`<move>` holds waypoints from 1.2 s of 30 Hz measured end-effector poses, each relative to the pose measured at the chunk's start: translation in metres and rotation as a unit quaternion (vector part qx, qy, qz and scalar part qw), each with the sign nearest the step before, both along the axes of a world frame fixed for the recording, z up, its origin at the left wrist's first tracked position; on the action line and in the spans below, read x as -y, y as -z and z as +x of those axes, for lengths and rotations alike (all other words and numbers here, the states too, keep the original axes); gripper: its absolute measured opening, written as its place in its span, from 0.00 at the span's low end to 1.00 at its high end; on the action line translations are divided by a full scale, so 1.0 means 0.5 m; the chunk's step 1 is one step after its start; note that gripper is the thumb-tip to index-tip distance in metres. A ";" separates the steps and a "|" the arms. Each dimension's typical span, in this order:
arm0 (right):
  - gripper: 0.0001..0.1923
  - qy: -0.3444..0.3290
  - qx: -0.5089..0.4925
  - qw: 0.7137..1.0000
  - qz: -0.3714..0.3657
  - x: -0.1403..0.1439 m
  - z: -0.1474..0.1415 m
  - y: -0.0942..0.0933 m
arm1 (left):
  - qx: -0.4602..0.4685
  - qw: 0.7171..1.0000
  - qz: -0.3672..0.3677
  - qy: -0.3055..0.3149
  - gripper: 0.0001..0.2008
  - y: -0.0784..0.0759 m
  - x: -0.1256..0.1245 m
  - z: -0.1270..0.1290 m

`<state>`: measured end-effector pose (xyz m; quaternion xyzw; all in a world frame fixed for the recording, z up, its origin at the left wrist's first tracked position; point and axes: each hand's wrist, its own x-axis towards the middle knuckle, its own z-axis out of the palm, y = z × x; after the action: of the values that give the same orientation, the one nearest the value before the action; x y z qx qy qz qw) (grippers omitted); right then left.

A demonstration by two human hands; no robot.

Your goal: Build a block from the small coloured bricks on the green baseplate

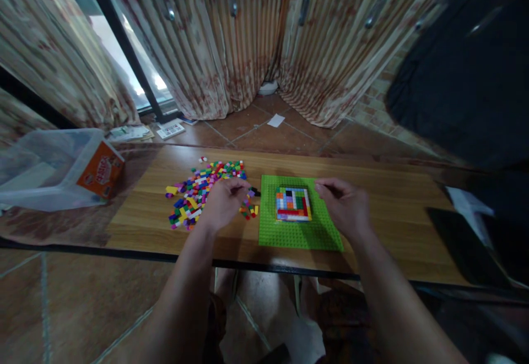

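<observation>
We see left hand point(223, 201) curled, fingers pinching small dark brick point(253, 191) beside loose brick pile point(198, 190) on bench point(397, 210). Right hand point(343, 204) closed, contents unclear, steadying green baseplate point(301, 234). Mosaic point(293, 204) between fingers. Our judgement: align studs, press straight.

A wooden desk point(392, 210) with a light grain and a dark front edge carries everything. Near its middle lies a square green baseplate point(301, 237), flat on the wood, with a small multicoloured block of bricks point(293, 204) pressed onto its upper centre. Just left of the baseplate a loose pile of small coloured bricks point(194, 190) spreads over the wood, a few stray pieces reaching almost to the plate's edge. At the desk's far left end stands a clear plastic tub point(37, 174) with an orange box point(100, 169) leaning at its side. At the right end lie a dark flat object point(465, 248) and a white sheet point(469, 210).
</observation>
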<state>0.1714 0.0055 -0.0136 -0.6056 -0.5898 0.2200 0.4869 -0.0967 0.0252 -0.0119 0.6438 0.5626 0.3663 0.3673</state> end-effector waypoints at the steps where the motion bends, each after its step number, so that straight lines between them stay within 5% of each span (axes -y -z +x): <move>1: 0.10 -0.005 0.008 1.000 0.004 0.001 -0.005 0.001 | -0.030 0.999 0.014 -0.020 0.09 -0.002 0.000 -0.011; 8: 0.09 -0.074 0.085 0.993 0.034 0.026 -0.062 -0.009 | -0.137 0.971 0.020 -0.195 0.12 -0.011 0.003 -0.105; 14: 0.10 -0.223 0.144 0.964 0.009 0.065 -0.159 -0.008 | -0.158 0.968 -0.010 -0.193 0.11 -0.009 0.005 -0.121; 20: 0.07 -0.291 0.188 0.938 -0.019 0.080 -0.253 0.015 | -0.158 0.970 0.004 -0.182 0.11 -0.019 0.016 -0.122; 29: 0.23 -0.186 0.297 0.935 -0.051 0.093 -0.382 0.040 | -0.149 0.971 0.002 -0.185 0.12 -0.024 0.032 -0.138; 36: 0.16 -0.169 0.345 0.922 -0.055 0.095 -0.396 0.058 | -0.139 0.975 0.002 -0.172 0.13 -0.030 0.041 -0.149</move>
<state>-0.0265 -0.0420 -0.0425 -0.5609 -0.8018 0.1091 0.1748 -0.1714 0.0046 0.0029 0.5832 0.7093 0.3320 0.2157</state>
